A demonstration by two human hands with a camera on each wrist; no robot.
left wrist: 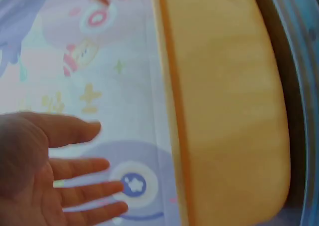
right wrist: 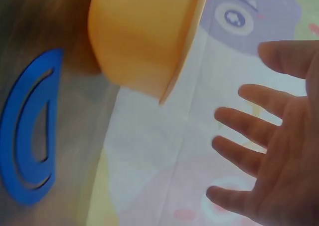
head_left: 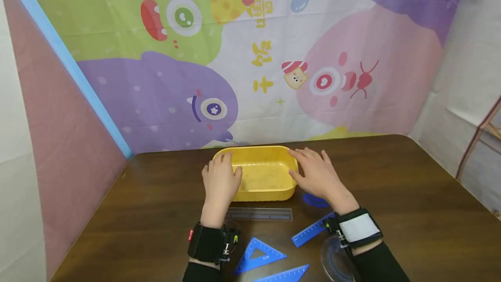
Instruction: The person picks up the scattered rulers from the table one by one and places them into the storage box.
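Note:
A yellow plastic basin (head_left: 266, 196) with rounded corners stands on the table near its back edge, with nothing but small marks on its floor. My left hand (head_left: 221, 179) hovers over the basin's left end; in the left wrist view the fingers of that hand (left wrist: 55, 173) are spread, holding nothing. At the right end is my right hand (head_left: 317, 174), fingers stretched towards the rim. The right wrist view shows this hand (right wrist: 279, 131) apart from the basin wall (right wrist: 134, 41), also holding nothing. A blue protractor (right wrist: 24, 126) lies on the table below the right hand.
In front of the basin lies a clear ruler (head_left: 270, 215). Nearer are a blue ruler (head_left: 307, 235), a blue set square (head_left: 247, 265), another blue set square (head_left: 285, 275) and a clear curved piece (head_left: 332, 264), partly under the right forearm. A patterned cloth (head_left: 270, 116) hangs behind the table.

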